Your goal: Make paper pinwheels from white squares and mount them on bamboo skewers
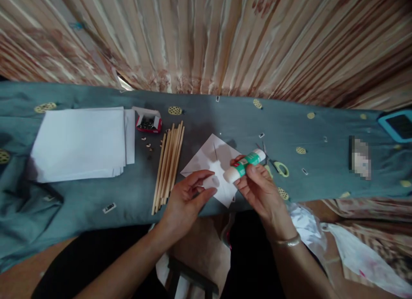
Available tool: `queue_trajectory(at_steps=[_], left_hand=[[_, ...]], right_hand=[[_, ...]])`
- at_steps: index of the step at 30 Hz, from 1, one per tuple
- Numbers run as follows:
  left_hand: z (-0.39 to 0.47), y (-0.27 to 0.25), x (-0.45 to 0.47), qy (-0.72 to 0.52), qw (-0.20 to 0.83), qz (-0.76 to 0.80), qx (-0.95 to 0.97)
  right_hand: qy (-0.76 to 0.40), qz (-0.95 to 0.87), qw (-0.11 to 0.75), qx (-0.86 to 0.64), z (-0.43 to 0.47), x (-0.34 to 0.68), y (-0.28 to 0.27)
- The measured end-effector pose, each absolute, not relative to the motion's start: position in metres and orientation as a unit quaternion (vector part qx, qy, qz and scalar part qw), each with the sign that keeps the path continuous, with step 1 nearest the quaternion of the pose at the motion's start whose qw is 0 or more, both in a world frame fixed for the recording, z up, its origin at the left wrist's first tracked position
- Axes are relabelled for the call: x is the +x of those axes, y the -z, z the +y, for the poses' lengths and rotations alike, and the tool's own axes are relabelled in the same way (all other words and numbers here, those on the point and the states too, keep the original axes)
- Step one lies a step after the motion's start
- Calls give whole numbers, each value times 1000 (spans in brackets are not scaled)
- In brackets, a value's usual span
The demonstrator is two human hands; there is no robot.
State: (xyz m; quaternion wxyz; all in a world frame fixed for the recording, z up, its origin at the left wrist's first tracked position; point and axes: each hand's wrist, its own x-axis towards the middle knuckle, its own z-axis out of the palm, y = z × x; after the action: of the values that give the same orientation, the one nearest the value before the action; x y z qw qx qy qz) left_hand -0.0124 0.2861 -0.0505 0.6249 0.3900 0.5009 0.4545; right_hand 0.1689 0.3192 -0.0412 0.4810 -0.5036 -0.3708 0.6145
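Note:
My right hand (259, 183) is wrapped round a green and white glue stick (245, 165), held tilted above the cloth. Between thumb and fingers of my left hand (189, 200) is a small translucent white cap (210, 182), apart from the glue stick's near end. Beneath both hands lies a square of white paper (209, 155), turned cornerwise, with cut lines running in from its corners. Scissors (280, 167) with yellow-green handles rest just beyond my right hand, partly hidden by it. Left of the paper is a row of thin wooden sticks (169, 166).
A stack of white paper (80, 142) lies at the left. Beside it stands an open red box (148, 122) of small dark pieces, with several loose bits nearby. A blue-framed device (397, 125) sits at the far right. Pleated curtains (206, 41) hang behind the cloth-covered table (328, 161).

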Motion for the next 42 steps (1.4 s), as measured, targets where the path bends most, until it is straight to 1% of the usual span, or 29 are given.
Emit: queue_trajectory(at_steps=[3, 6, 14, 19, 26, 30, 34, 36, 39, 42], left_hand=[[286, 49, -11, -464, 632, 497, 373], [286, 47, -10, -465, 626, 498, 379], [280, 50, -10, -457, 618, 498, 402], [276, 53, -16, -452, 604, 505, 419], [266, 51, -35, -433, 502, 520, 538], [258, 46, -46, -429, 443, 521, 590], [250, 44, -58, -422, 416, 523, 613], [250, 45, -68, -414, 410, 531, 616], [254, 49, -90, -408, 377, 573, 602], [260, 55, -121, -389, 304, 637, 592]], right_hand=[[-651, -316, 492, -484, 313, 159, 37], [-654, -301, 497, -484, 310, 155, 36], [-643, -321, 485, -499, 306, 153, 34], [-635, -373, 480, -477, 300, 151, 34], [-615, -420, 456, -487, 286, 143, 37], [-627, -423, 456, -469, 277, 131, 40], [-643, -395, 467, -461, 270, 114, 44], [-646, -406, 456, -457, 268, 106, 46], [-642, -447, 436, -445, 270, 105, 45], [-593, -478, 444, -472, 279, 123, 46]])
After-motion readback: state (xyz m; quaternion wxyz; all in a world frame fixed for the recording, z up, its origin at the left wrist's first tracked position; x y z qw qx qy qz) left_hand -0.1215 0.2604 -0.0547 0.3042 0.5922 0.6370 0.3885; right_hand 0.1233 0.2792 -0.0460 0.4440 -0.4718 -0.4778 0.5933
